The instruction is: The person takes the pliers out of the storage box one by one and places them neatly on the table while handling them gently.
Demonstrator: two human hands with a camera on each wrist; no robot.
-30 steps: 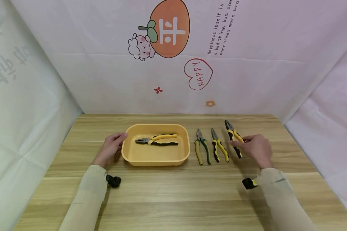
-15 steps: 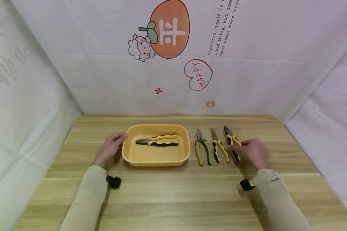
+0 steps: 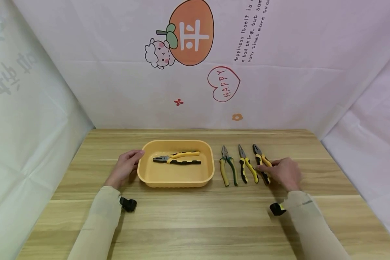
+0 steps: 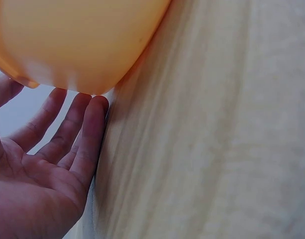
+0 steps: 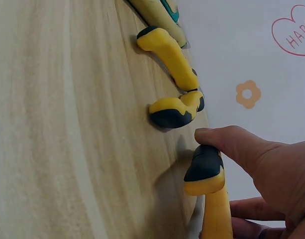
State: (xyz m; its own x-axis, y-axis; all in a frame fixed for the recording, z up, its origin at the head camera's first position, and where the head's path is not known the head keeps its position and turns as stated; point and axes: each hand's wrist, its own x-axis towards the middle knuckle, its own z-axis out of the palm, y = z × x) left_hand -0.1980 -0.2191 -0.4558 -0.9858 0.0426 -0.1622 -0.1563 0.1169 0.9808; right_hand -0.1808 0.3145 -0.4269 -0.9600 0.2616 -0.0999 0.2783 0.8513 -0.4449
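My left hand (image 3: 125, 167) is at the left end of a yellow plastic basin (image 3: 175, 183). In the left wrist view its fingertips (image 4: 96, 102) touch the basin's outer wall, fingers fairly straight. Inside the basin lies a pair of combination pliers (image 3: 183, 162) with yellow-and-black handles. My right hand (image 3: 285, 174) grips another pair of yellow-and-black combination pliers (image 3: 259, 159) by the handles, jaws pointing away from me. In the right wrist view the thumb presses on the black-and-yellow handle (image 5: 206, 172). Whether these pliers rest fully on the table cannot be told.
Between basin and right hand lie green-handled pliers (image 3: 225, 159) and yellow-and-black long-nose pliers (image 3: 242, 159), roughly side by side. The wooden table (image 3: 195, 220) meets a printed white cloth (image 3: 133, 97) at its back edge.
My right hand has brought the combination pliers down and slightly towards me, level with the two pairs beside them. Left hand and basin have stayed in place.
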